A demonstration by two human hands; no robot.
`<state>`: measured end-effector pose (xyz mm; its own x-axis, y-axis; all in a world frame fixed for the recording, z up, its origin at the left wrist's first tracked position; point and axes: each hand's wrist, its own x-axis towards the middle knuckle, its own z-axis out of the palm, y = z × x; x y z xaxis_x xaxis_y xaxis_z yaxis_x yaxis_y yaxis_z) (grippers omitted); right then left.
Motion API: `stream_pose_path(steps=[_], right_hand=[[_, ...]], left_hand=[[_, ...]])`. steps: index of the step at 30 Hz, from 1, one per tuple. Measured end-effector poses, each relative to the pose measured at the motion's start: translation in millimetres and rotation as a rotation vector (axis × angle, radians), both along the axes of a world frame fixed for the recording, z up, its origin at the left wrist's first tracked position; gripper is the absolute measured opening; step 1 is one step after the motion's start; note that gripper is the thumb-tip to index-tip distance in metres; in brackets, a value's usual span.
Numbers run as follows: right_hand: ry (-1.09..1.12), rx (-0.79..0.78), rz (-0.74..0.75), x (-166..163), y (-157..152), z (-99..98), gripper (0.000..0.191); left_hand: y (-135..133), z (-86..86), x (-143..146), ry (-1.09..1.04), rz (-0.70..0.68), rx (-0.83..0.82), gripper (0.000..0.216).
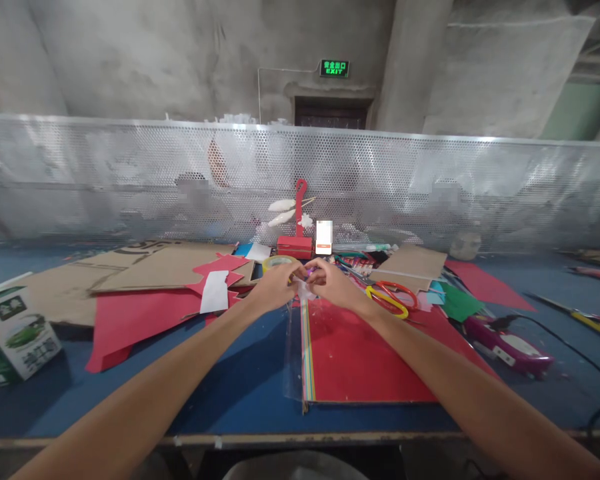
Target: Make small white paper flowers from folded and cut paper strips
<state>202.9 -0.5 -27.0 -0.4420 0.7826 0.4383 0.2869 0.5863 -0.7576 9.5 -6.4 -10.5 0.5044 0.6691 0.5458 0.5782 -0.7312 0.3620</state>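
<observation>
My left hand [283, 280] and my right hand [331, 283] meet at the middle of the table, above the far end of a stack of red paper [370, 360]. Both have bent fingers, fingertips close together. Between them shows a small purple thing [310, 271], too small to name. Below it hangs a piece of crinkled, see-through whitish film [304, 291], which the fingers partly hide. Just behind my left hand lies a roll of yellowish tape [275, 261]. Scissors with red and yellow handles [391, 300] rest to the right of my right hand.
Cardboard sheets [145, 270] and cut red paper [145, 323] lie left, near a milk carton [17, 337]. A lit phone [324, 237] and a red box-shaped piece [294, 247] stand at the back. On the right are a purple corded device [510, 347] and more scissors [580, 317].
</observation>
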Motion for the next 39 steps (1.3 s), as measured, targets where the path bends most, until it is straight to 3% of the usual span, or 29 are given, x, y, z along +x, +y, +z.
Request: stream_pose_path(steps=[12,21,29,39], right_hand=[[-0.053,0.083,-0.05,-1,2,-2.5,0.034],[-0.057,0.06,-0.03,2,0,-0.5,0.032],[-0.053,0.054,-0.039,2,2,-1.0,0.033],[-0.068,0.068,-0.069,4,1,2.1,0.026]], left_hand=[[9,-1.3,2,-0.179,-0.095,-0.108,0.016],[4,-2.3,0,-0.044,-0.039,-0.133,0.012],[12,-7.2,-3,-0.085,-0.058,-0.164,0.024],[8,-3.0,-2,-0.113,-0.043,-0.163,0.011]])
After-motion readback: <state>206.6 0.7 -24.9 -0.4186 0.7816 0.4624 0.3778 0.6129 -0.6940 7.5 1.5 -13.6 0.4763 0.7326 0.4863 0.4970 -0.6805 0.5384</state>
